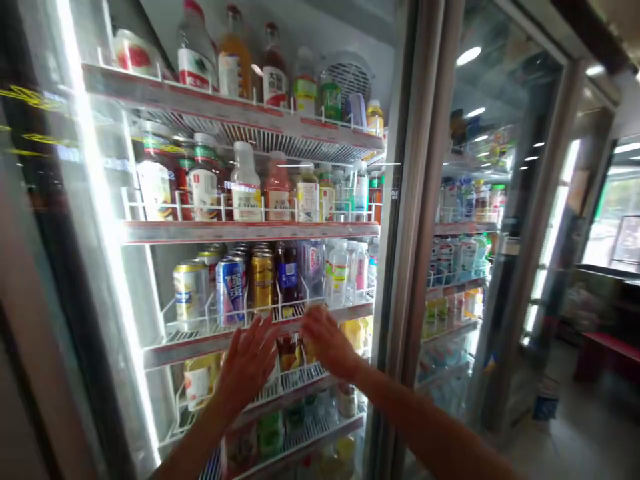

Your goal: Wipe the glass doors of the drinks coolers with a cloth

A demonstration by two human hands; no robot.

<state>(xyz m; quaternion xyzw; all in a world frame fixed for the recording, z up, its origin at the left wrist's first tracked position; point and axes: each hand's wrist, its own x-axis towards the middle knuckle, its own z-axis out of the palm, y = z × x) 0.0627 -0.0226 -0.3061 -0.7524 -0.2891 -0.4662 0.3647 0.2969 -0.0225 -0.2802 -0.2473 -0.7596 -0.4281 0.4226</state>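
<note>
My left hand [249,360] reaches toward the third shelf of a lit drinks fridge, fingers stretched out and nothing in them. To its right is my right hand [330,341], slightly smeared, its fingers extended and loosely bent, with no object visible in it. Both are in front of the shelf's front edge [200,348]; whether they touch it I cannot tell. Behind them stand a blue can [231,292], a gold can [263,279], a dark bottle with a blue label [287,273] and a white-and-gold can [190,291]. Clear bottles [338,272] stand farther right.
Upper shelves hold several bottles, including an orange one [234,57] and a white one [245,183]. A metal door frame [417,220] borders the right side; a bright light strip [95,173] runs down the left. Another glass-fronted fridge section [460,227] stands beyond. Wire dividers [250,311] separate the rows.
</note>
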